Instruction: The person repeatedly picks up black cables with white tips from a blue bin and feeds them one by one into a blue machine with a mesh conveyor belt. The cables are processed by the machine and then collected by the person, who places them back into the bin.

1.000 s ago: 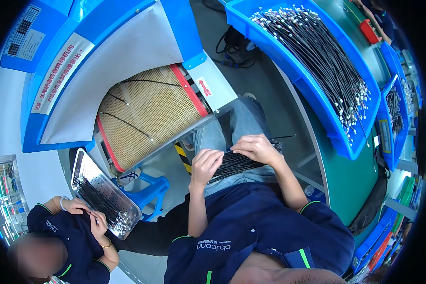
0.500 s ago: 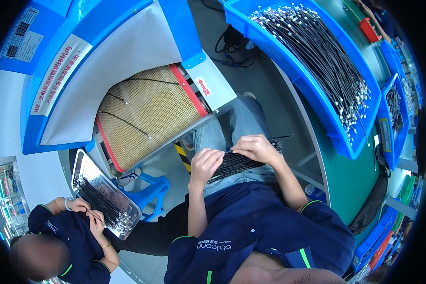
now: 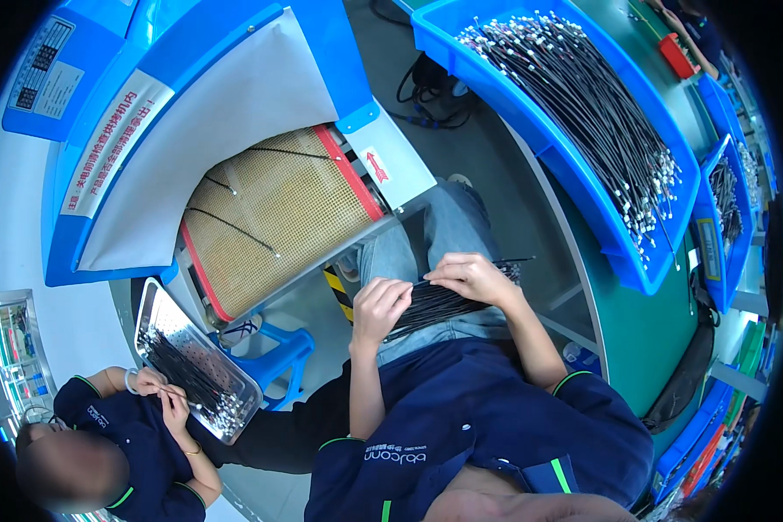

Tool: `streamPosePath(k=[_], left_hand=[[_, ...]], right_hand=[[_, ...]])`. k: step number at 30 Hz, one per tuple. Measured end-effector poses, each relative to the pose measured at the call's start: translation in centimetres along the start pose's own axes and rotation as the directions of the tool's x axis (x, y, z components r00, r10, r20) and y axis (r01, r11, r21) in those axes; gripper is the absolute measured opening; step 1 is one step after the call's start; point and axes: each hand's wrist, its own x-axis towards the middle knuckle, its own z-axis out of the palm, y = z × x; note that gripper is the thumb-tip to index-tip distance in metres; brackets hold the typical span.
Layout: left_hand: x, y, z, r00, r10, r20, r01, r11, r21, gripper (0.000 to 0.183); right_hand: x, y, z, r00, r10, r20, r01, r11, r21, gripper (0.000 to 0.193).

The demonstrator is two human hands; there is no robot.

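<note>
A bundle of thin black cables [image 3: 448, 313] lies across my lap. Above it, my left hand [image 3: 383, 306] is closed with thumb and fingers pinched together. Just to its right, my right hand [image 3: 470, 278] is pinched too. Between the two sets of fingertips runs a short dark stretch of a black cable [image 3: 421, 281], and both hands grip it. One cable end sticks out beyond my right hand. My fingers hide most of what lies between them.
A mesh conveyor belt [image 3: 278, 217] carrying several black cables comes out of a blue machine [image 3: 61, 248] ahead. At left, a co-worker handles cables over a metal tray [image 3: 235, 374] near a blue stool [image 3: 283, 348]. A blue bin [image 3: 531, 130] full of cables stands on the green table [image 3: 644, 348].
The whole view has shifted slightly. Both my hands keep their pinch on the cable and have hardly moved.
</note>
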Motion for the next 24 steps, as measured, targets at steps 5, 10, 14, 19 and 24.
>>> streamPosePath(k=[5,10,14,19,24], left_hand=[[-0.1,-0.6,-0.9,0.999,-0.044,0.009,0.044,0.999,0.03,0.013],[-2.1,-2.5,-3.5,0.987,-0.153,-0.044,0.156,0.983,0.093,0.012],[-3.5,-3.4,-5.6,0.97,-0.229,-0.078,0.239,0.959,0.153,0.011],[-5.0,-4.1,-7.3,0.944,-0.299,-0.139,0.32,0.931,0.173,0.015],[-5.7,-4.3,-8.2,0.917,-0.363,-0.165,0.388,0.908,0.159,0.015]], right_hand=[[0.3,-0.4,0.0,0.999,0.049,0.005,-0.049,0.998,0.028,0.019],[-0.1,-0.1,-2.1,0.995,0.101,-0.004,-0.1,0.985,-0.141,0.021],[-0.2,0.3,-3.2,0.99,0.127,-0.065,-0.137,0.974,-0.181,0.013],[-0.5,0.9,-4.2,0.989,0.118,-0.094,-0.137,0.963,-0.233,0.011],[-0.9,1.1,-4.5,0.981,0.16,-0.112,-0.176,0.974,-0.144,0.013]])
